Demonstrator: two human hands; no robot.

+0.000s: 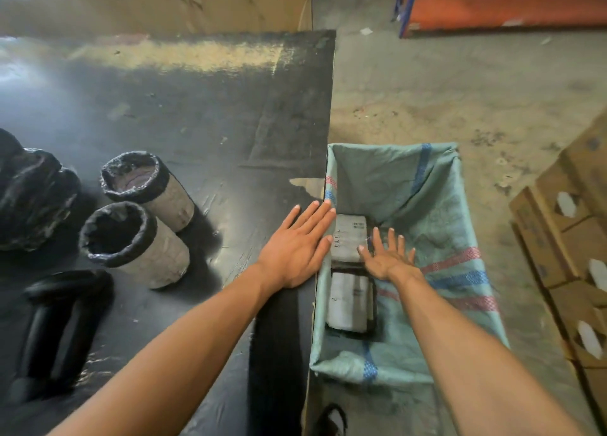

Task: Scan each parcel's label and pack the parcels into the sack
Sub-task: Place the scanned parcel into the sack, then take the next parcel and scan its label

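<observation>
Both of my hands are spread flat with nothing in them. My left hand [297,251] lies palm down on the right edge of the black table [184,113], fingers stretched toward the sack. My right hand [389,259] reaches down into the open mouth of the green woven sack [437,212], fingers splayed, hovering over the parcels inside; I cannot tell whether it touches them. The sack hangs open right beside the table's edge, with blue and red stripes across its weave. Two parcels lie at its bottom, each showing a pale label: the far parcel [349,237] sits just under my fingertips, and the near parcel [349,301] lies closer to me, end to end with the first. On the table to my left, two wrapped cylindrical parcels [144,228] lie side by side, well apart from the sack. Nearer me lies the black handheld scanner [62,324], untouched. Cardboard boxes [571,258] are stacked on the floor to the right.
</observation>
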